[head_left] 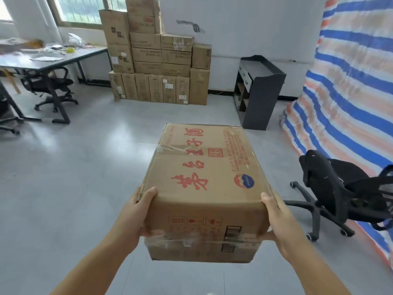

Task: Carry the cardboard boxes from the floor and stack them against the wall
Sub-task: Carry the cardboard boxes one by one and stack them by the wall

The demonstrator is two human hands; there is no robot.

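Two bare hands hold one brown taped cardboard box with red lettering (204,188) off the floor: left hand (139,211) and right hand (280,218) grip its near corners. Stack of brown cardboard boxes (157,60) stands well beyond it, against the white wall (244,24).

Office doubling as storeroom. Grey-topped metal-legged desk (53,60) strewn with papers; black mesh swivel chairs (348,192) on castors; brown cardboard cartons (157,67) stacked against white wall; dark grey shelving unit (261,92); blue-orange-white striped tarpaulin (348,81) at right.
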